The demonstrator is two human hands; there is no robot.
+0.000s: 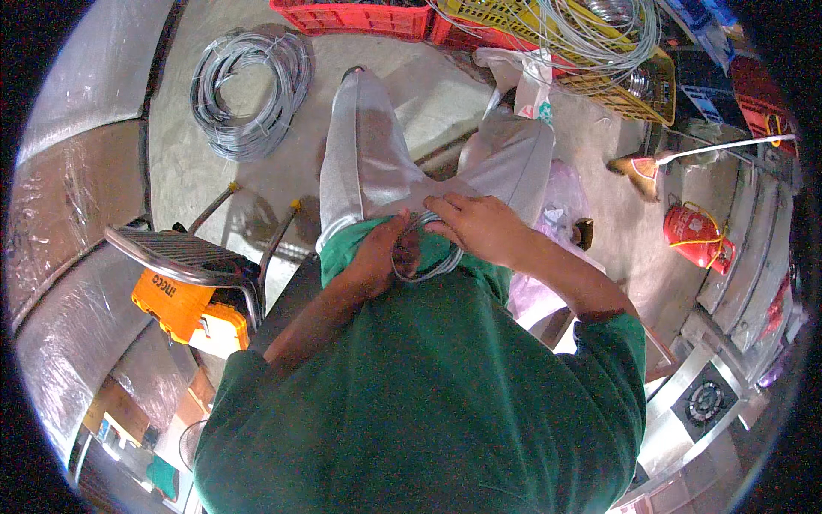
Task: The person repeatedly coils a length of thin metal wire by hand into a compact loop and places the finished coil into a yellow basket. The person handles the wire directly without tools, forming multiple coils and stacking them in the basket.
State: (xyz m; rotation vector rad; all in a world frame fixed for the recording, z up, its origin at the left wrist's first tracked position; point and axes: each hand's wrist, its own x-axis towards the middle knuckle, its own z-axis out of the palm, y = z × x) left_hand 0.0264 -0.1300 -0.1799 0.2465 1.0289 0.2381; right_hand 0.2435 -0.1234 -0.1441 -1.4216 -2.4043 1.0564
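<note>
We grip a small coil of grey wire point(425, 257) against our green shirt, left hand point(374, 257) clenched on one side, right hand point(479, 224) grasping the top, and we judge its springy loops could slip free and tangle.

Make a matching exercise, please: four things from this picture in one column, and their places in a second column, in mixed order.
Things:
1. small loop of grey wire
2. large coil of grey wire
3. orange plastic tool case
4. red cylinder-shaped canister

Places:
A. on the floor at the person's right side
B. under the metal stool, at the person's left
C. held between the left hand and the right hand, at the waist
D. flat on the concrete floor, ahead and to the left

Pairs: 1-C, 2-D, 3-B, 4-A
</note>
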